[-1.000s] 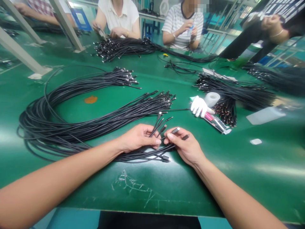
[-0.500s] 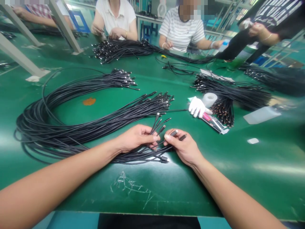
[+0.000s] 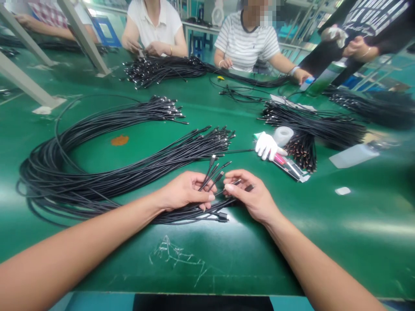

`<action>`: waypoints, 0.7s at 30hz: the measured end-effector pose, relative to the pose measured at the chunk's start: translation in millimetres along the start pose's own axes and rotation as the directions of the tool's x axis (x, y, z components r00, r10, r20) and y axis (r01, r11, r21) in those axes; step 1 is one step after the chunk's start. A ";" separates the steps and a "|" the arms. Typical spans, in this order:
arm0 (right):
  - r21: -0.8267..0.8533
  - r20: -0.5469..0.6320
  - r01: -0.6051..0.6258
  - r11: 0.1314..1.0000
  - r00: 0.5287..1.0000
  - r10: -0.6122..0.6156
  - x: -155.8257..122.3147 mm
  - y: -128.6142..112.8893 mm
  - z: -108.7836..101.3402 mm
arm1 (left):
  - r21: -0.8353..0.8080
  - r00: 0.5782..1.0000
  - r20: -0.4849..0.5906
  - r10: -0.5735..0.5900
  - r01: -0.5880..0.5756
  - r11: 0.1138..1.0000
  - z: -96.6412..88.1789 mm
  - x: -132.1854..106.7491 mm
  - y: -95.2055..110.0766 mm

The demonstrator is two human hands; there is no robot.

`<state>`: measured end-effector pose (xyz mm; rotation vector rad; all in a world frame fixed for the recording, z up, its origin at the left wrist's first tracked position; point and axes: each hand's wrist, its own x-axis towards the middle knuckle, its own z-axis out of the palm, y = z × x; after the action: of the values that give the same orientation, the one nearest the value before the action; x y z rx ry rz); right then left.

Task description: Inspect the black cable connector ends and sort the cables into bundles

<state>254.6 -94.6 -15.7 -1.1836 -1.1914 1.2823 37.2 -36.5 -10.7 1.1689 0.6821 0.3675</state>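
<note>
No text is reading clearly; the white lettering (image 3: 372, 12) on a co-worker's black shirt (image 3: 335, 45) is appearing too blurred to decipher.

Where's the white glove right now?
In the head view, the white glove lies on the green mat, ahead and right of the right hand, beside a white tape roll and a bundle of black cables.

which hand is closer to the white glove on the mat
Right. The right hand is nearer, below and slightly left of the white cotton glove, not touching it. The left hand is farther left, past the right hand; both are at the black cables.
</note>
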 end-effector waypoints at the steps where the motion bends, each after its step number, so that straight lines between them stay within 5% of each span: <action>1: 0.002 0.014 0.010 1.000 1.000 -0.010 1.4 -3.6 -6.1 | 0.002 1.000 -0.003 -0.005 0.005 1.000 -0.2 0.4 -0.1; 8: -0.070 0.089 -0.035 0.997 0.995 0.041 6.2 -24.4 -39.5 | 0.014 0.999 -0.035 -0.016 0.016 1.000 -3.0 1.7 0.8; 21: -0.073 0.056 -0.088 0.993 0.994 0.092 5.8 -25.5 -37.1 | 0.017 0.997 -0.056 -0.047 0.048 0.999 -1.0 2.0 4.1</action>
<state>292.4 -86.5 8.0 -1.2705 -1.2470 1.3612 38.4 -33.2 -7.7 1.1611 0.7617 0.3560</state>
